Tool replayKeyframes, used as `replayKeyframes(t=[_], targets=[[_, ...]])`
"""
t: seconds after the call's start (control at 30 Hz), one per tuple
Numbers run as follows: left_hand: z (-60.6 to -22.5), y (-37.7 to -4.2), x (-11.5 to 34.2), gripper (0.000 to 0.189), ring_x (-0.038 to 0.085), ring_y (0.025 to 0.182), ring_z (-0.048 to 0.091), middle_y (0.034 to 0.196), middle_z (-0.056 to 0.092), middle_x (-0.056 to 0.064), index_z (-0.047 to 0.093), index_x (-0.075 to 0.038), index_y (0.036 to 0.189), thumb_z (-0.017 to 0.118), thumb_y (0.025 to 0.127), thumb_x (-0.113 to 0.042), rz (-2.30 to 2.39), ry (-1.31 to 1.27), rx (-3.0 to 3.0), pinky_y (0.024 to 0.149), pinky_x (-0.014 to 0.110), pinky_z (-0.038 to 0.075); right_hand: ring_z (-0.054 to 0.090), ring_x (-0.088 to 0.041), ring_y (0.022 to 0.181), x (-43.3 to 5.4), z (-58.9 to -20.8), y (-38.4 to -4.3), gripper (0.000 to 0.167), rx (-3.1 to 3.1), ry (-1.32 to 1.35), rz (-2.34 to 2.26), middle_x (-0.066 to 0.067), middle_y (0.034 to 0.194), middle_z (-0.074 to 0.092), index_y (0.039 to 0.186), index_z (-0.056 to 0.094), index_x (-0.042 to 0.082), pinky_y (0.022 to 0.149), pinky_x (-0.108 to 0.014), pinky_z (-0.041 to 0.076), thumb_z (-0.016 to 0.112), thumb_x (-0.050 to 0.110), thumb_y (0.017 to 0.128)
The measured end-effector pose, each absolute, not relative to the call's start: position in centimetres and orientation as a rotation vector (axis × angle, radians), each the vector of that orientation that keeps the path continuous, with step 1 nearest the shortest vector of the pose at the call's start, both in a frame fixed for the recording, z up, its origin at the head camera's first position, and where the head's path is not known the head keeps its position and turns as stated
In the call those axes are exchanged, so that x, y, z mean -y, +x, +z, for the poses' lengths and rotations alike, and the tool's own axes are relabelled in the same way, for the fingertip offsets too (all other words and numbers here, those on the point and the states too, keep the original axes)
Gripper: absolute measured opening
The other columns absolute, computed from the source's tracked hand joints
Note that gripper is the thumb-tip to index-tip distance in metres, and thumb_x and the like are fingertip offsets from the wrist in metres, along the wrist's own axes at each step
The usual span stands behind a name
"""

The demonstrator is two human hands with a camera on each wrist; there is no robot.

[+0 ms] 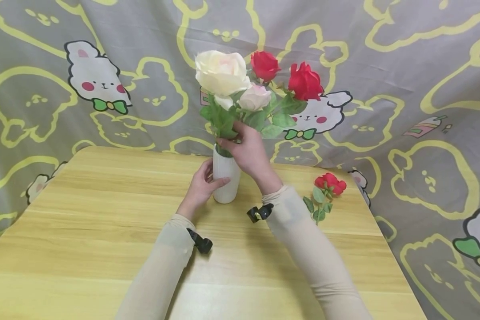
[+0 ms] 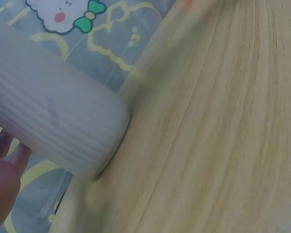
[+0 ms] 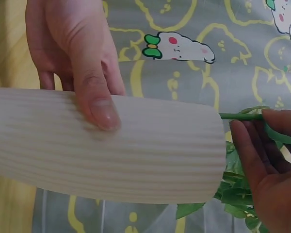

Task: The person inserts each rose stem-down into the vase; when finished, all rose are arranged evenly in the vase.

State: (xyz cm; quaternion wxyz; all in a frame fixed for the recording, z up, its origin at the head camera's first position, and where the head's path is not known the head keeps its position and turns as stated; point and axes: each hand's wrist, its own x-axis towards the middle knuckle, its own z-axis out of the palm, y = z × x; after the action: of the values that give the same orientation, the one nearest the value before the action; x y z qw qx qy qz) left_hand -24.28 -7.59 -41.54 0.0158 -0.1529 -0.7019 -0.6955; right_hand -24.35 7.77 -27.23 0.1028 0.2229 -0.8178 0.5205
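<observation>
A white ribbed vase (image 1: 226, 180) stands upright on the wooden table. My left hand (image 1: 202, 186) grips it from the left, its thumb across the front and the fingers around the far side. Above the mouth, my right hand (image 1: 252, 149) pinches a green stem (image 3: 240, 116) between thumb and finger; the stem's lower end is inside the vase. Over the hands rise a large cream rose (image 1: 222, 71), a pale pink rose (image 1: 254, 98) and two red roses (image 1: 306, 82), with green leaves (image 1: 222, 118) beneath. I cannot tell which bloom the pinched stem bears.
Another red rose (image 1: 331, 183) with leaves lies on the table (image 1: 104, 213), right of the vase. A grey curtain (image 1: 144, 40) printed with yellow outlines and white cartoon rabbits hangs close behind the table's back edge and along its sides.
</observation>
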Motion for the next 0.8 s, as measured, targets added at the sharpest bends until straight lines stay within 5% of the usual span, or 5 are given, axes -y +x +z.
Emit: replayKeyframes(t=[0.2,0.53,0.8], targets=[[-40.3,-23.5,7.6,0.07,0.029,0.133,0.04,0.146,0.042,0.016,0.032,-0.002,0.15,0.071,0.092,-0.01,-2.098,-0.483,2.255,0.112,0.043,0.033,0.066,-0.022,0.098,-7.5,-27.7,-24.4,0.025,2.535,0.714,1.293,-0.009,0.109,0.07,0.112,0.071,0.003,0.081,-0.032,0.055,0.073,0.01,0.088],[-43.2,-25.4,7.6,0.071,0.024,0.133,0.042,0.144,0.046,0.008,0.039,-0.015,0.15,0.075,0.089,-0.019,-2.091,-0.482,2.208,0.111,0.038,0.034,0.067,-0.023,0.1,-8.7,-27.9,-23.4,0.025,2.483,0.689,1.352,-0.01,0.108,0.071,0.11,0.072,0.002,0.086,-0.032,0.055,0.073,0.008,0.086],[-43.4,-25.4,7.5,0.073,0.019,0.132,0.043,0.143,0.048,0.003,0.041,-0.019,0.148,0.079,0.086,-0.025,-2.122,-0.445,2.205,0.11,0.034,0.037,0.064,-0.02,0.107,-10.2,-28.1,-22.4,0.034,2.5,0.654,1.477,-0.01,0.114,0.068,0.118,0.067,0.002,0.092,-0.029,0.052,0.074,0.006,0.085]])
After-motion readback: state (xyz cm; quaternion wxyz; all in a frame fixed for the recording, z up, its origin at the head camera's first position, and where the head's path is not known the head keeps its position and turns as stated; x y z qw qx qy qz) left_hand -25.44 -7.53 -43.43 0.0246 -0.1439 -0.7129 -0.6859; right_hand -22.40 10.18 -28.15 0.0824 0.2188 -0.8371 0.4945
